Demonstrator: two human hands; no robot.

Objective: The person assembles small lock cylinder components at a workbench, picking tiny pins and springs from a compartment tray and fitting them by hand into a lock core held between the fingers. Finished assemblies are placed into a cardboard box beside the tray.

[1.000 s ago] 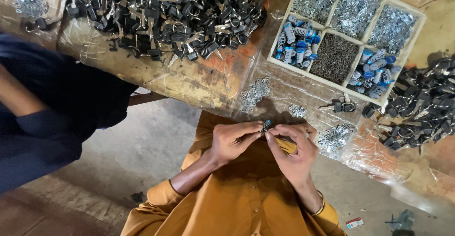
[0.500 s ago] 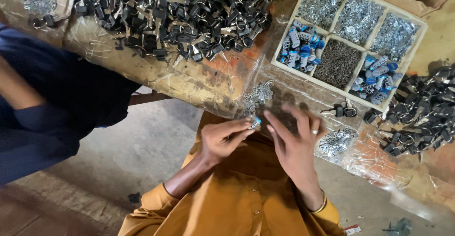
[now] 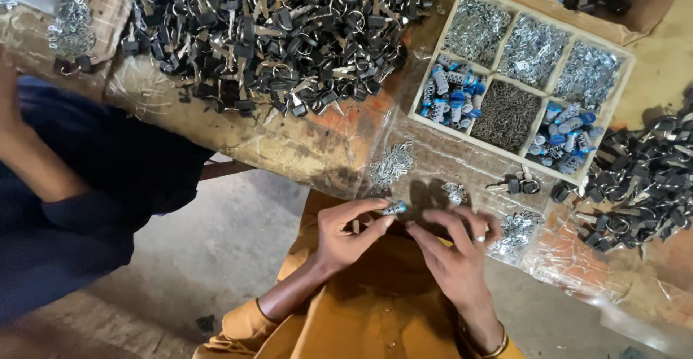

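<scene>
Currently my left hand [image 3: 346, 233] pinches a small blue-capped metal cylinder [image 3: 394, 207]; my right hand [image 3: 455, 254], fingers spread, could knock it loose.

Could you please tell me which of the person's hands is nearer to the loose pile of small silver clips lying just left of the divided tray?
Left. The left hand sits just below the silver clips, pinching a small blue-tipped cylinder. The right hand lies lower and further right.
</scene>
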